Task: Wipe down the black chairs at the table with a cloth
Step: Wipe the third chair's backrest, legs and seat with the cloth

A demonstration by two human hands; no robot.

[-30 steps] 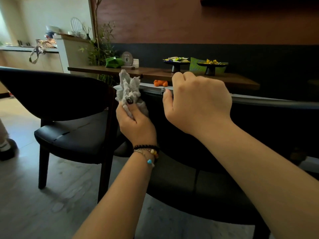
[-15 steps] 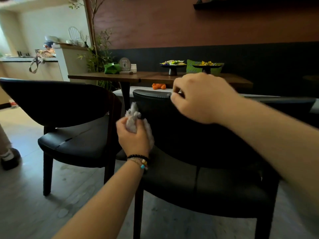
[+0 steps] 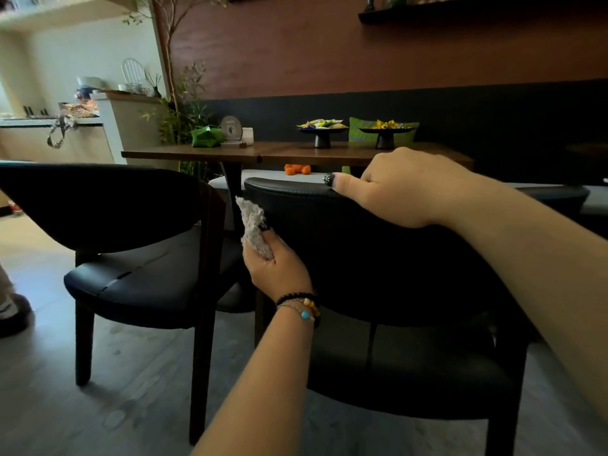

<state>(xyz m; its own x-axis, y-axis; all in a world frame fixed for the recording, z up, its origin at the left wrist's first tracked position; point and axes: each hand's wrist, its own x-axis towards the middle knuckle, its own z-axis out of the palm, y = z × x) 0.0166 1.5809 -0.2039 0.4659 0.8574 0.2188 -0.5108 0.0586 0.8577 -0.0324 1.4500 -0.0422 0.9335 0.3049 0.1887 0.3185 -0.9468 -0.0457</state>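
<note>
Two black chairs stand at a wooden table (image 3: 289,153). The near chair (image 3: 388,258) fills the middle and right, its curved backrest facing me. My right hand (image 3: 401,189) grips the top edge of that backrest, fingers curled over it. My left hand (image 3: 276,264) holds a crumpled grey-white cloth (image 3: 253,225) against the left end of the backrest's rear face. The other black chair (image 3: 131,245) stands to the left, apart from my hands.
The table carries two black footed dishes of sweets (image 3: 324,126), a green packet (image 3: 205,136) and a round sign. A plant (image 3: 184,116) and a counter (image 3: 49,126) are at the back left. Someone's shoe (image 3: 13,311) is on the grey floor at the left edge.
My left hand has brought the cloth down from the top edge to the rear face of the backrest's left end. The view has pulled back; my right hand stays on the top edge.
</note>
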